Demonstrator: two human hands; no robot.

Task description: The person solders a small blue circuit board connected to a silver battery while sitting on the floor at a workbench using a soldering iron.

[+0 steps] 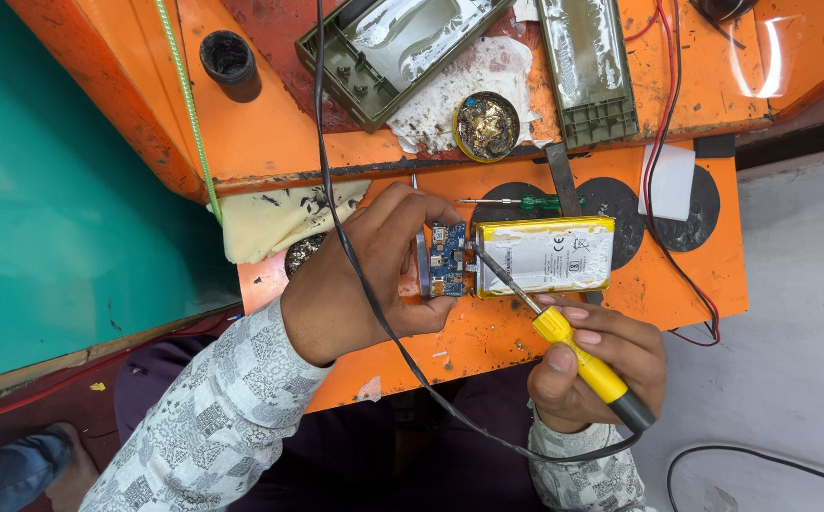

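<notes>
Pinching blue circuit board (447, 258) in left grip (360, 275); right grip (594, 365) wrapped round yellow soldering iron (578, 356) (tip beside board).

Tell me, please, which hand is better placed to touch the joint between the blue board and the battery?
The right hand: it holds the yellow soldering iron, whose tip reaches that joint. The left hand grips the blue circuit board beside the battery pack.

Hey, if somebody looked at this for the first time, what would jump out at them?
Probably the right hand gripping a yellow-handled soldering iron, its tip at the junction between a small blue circuit board and a flat silver battery pack. The left hand steadies the board. All of it lies on a bright orange workbench, mid-frame.
</notes>
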